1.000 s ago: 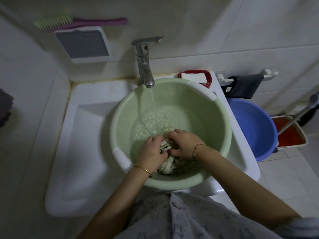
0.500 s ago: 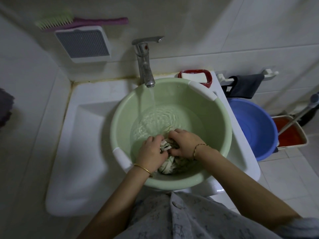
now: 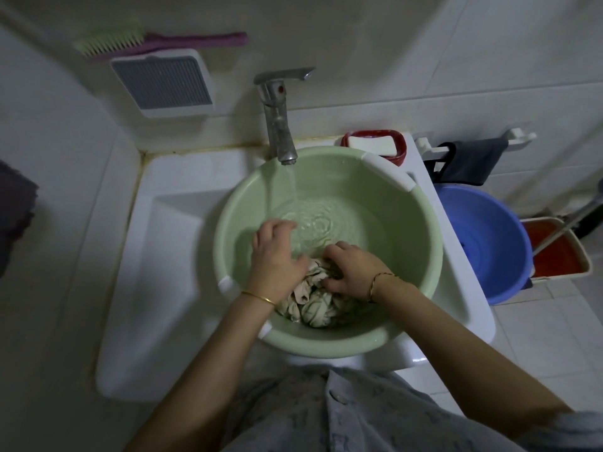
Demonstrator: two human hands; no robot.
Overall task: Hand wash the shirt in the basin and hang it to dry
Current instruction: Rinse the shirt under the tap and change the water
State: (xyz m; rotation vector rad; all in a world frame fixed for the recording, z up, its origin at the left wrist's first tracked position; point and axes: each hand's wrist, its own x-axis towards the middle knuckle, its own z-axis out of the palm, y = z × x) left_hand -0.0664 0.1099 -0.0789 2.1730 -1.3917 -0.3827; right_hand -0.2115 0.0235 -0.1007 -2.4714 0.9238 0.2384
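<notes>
A pale green basin [image 3: 421,223] sits in the white sink, with shallow water in it. The tap [image 3: 279,125] runs a stream into its far side. A bunched beige shirt [image 3: 313,305] lies wet against the near wall of the basin. My right hand [image 3: 354,270] presses down on the shirt with its fingers curled into the cloth. My left hand [image 3: 275,256] is lifted just left of the bundle, fingers loosely bent and reaching toward the water, with nothing in its grasp.
A white sink [image 3: 163,256] fills the left side. A red soap dish with a white bar [image 3: 375,145] stands behind the basin. A blue tub [image 3: 489,243], a dark cloth on a white rail [image 3: 470,161] and an orange-red tray [image 3: 558,252] are at the right. A brush [image 3: 156,42] lies on the wall vent.
My left hand has let go of the shirt and moved up and away toward the running water. My right hand stays on the bundle.
</notes>
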